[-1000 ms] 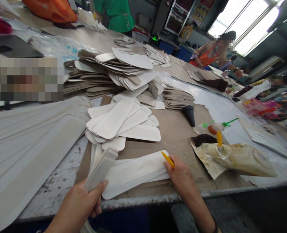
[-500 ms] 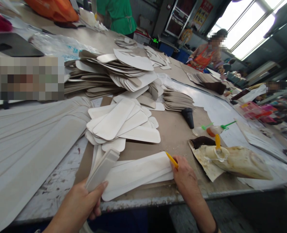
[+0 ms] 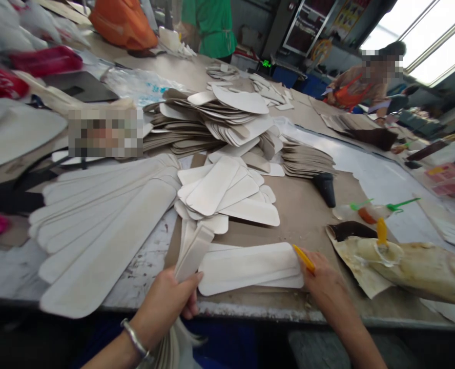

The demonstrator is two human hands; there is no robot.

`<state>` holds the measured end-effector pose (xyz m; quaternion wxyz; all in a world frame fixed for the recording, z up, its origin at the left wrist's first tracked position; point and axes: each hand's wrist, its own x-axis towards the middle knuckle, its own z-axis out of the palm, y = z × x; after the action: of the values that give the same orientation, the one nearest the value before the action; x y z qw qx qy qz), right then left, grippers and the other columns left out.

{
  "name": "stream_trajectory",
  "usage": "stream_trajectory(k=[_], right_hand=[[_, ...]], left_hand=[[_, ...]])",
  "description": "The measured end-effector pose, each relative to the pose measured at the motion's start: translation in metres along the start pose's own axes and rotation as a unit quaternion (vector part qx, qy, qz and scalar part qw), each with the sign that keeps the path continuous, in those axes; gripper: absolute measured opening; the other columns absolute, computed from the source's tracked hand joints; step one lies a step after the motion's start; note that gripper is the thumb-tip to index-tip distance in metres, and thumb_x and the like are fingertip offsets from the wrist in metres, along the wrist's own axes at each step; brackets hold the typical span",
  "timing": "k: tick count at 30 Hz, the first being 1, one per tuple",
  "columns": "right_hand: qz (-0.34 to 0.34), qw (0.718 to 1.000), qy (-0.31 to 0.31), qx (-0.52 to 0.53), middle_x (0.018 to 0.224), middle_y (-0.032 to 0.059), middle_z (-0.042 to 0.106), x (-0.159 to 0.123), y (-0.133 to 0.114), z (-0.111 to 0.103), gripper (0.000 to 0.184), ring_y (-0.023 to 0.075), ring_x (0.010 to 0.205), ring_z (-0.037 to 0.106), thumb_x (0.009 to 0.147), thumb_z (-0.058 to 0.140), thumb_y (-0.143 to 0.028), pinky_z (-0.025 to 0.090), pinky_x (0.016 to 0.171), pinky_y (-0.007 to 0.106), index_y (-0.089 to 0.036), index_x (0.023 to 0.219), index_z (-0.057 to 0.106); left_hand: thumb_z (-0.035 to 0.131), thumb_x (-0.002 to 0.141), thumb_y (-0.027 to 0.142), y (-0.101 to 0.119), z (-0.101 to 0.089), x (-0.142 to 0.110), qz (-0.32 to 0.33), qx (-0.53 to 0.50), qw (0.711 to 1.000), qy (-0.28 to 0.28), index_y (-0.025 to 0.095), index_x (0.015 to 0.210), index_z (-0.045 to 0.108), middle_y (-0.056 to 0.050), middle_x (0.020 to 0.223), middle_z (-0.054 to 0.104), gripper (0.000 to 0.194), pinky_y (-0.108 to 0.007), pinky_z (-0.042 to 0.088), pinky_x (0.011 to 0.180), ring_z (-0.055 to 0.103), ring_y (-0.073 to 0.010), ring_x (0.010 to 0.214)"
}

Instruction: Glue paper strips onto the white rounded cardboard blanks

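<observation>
In my left hand is a small bunch of flat white pieces, gripped upright between thumb and fingers. Just right of it, white rounded strips lie stacked and overlapping near the table's front edge. My right hand closes around a thin yellow tool at the right end of these strips; most of the tool is within view, its grip end hidden by the fingers. Behind them lies a loose heap of similar white strips. Fanned longer white strips spread out on my left.
Stacked grey-white pieces stand farther back. On the right are a stained plastic container with a yellow tool in it, a black cone-shaped object and small green-tipped bottles. Two other people stand across the table.
The view has swung left, so everything sits farther right and more of the fanned strips shows. Both hands keep their holds, with little movement relative to the strips.
</observation>
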<state>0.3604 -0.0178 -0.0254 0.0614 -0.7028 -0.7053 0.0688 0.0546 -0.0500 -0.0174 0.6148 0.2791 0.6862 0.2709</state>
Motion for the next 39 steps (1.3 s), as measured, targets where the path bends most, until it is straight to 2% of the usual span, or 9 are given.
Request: stream_trajectory(k=[6,12,14,16,19,22,27,34,39], right_hand=[[0.023,0.999,-0.025,0.042,0.085,0.0131,0.062,0.002,0.009,0.008,0.042,0.0277,0.084,0.059,0.087,0.032,-0.038,0.044,0.079,0.044,-0.014,0.099,0.064],[0.045,0.981,0.04,0.184,0.1,0.0127,0.063,-0.007,-0.009,-0.008,0.038,0.0265,0.097,0.056,0.081,0.043,-0.044,0.039,0.09,0.042,-0.016,0.098,0.063],[0.097,0.96,0.024,0.26,0.097,0.0117,0.064,-0.01,-0.018,-0.015,0.042,0.0251,0.091,0.057,0.079,0.048,-0.047,0.043,0.083,0.039,-0.015,0.103,0.061],[0.153,0.93,-0.015,0.334,0.087,0.0084,0.064,-0.013,-0.025,-0.02,0.049,0.0203,0.07,0.057,0.077,0.051,-0.052,0.046,0.064,0.033,-0.014,0.107,0.058],[0.193,0.901,-0.06,0.384,0.059,-0.0012,0.055,-0.015,-0.03,-0.022,0.046,0.0118,0.045,0.042,0.071,0.057,-0.056,0.035,0.044,0.026,-0.014,0.091,0.059],[0.218,0.889,-0.091,0.393,0.044,-0.0069,0.039,-0.017,-0.032,-0.021,0.04,0.0087,0.04,0.035,0.065,0.063,-0.056,0.027,0.041,0.023,-0.019,0.062,0.05],[0.231,0.85,-0.096,0.464,0.048,-0.0085,0.037,-0.02,-0.04,-0.028,0.042,0.0065,0.041,0.034,0.064,0.065,-0.056,0.025,0.04,0.021,-0.02,0.06,0.045],[0.204,0.882,-0.109,0.411,0.042,-0.007,0.042,-0.026,-0.044,-0.035,0.042,0.0083,0.041,0.036,0.074,0.055,-0.059,0.028,0.043,0.022,-0.02,0.061,0.046],[0.19,0.913,-0.137,0.334,0.041,-0.0022,0.049,-0.031,-0.043,-0.035,0.048,0.0119,0.043,0.044,0.076,0.049,-0.062,0.034,0.048,0.025,-0.02,0.053,0.047]], left_hand=[[0.059,0.06,0.045,-0.006,-0.006,-0.002,0.016,-0.046,0.998,0.026,0.016,0.069,0.057,0.003,0.035,0.055,0.031,-0.024,0.04,0.038,0.049,-0.0141,0.034],[0.065,0.057,0.05,-0.007,-0.005,-0.009,0.038,-0.093,0.993,0.063,0.018,0.049,0.054,-0.001,0.036,0.055,0.035,-0.026,0.042,0.043,0.048,-0.0142,0.036],[0.066,0.057,0.051,-0.008,-0.006,-0.009,0.044,-0.1,0.991,0.071,0.019,0.042,0.052,-0.001,0.036,0.054,0.038,-0.026,0.042,0.044,0.048,-0.0142,0.038],[0.065,0.057,0.053,-0.008,-0.008,-0.007,0.053,-0.102,0.991,0.073,0.02,0.039,0.05,-0.001,0.036,0.052,0.041,-0.026,0.04,0.044,0.047,-0.0138,0.039],[0.065,0.059,0.053,-0.008,-0.016,-0.003,0.063,-0.108,0.991,0.051,0.02,0.037,0.048,0.002,0.036,0.048,0.043,-0.024,0.036,0.046,0.042,-0.0115,0.041],[0.062,0.065,0.051,-0.004,-0.026,-0.001,0.069,-0.1,0.993,-0.003,0.02,0.037,0.045,0.004,0.037,0.045,0.045,-0.023,0.035,0.051,0.04,-0.0103,0.043],[0.059,0.068,0.057,0.0,-0.035,-0.003,0.074,-0.02,0.997,-0.016,0.02,0.032,0.041,0.002,0.036,0.044,0.055,-0.024,0.037,0.059,0.044,-0.0109,0.046],[0.066,0.057,0.06,-0.005,-0.029,0.001,0.044,-0.045,0.998,0.0,0.018,0.052,0.051,0.004,0.039,0.048,0.045,-0.021,0.029,0.041,0.039,-0.009,0.04],[0.063,0.064,0.055,-0.005,-0.029,0.0,0.06,-0.039,0.997,-0.008,0.014,0.065,0.058,0.0,0.042,0.058,0.041,-0.02,0.031,0.041,0.043,-0.0088,0.038]])
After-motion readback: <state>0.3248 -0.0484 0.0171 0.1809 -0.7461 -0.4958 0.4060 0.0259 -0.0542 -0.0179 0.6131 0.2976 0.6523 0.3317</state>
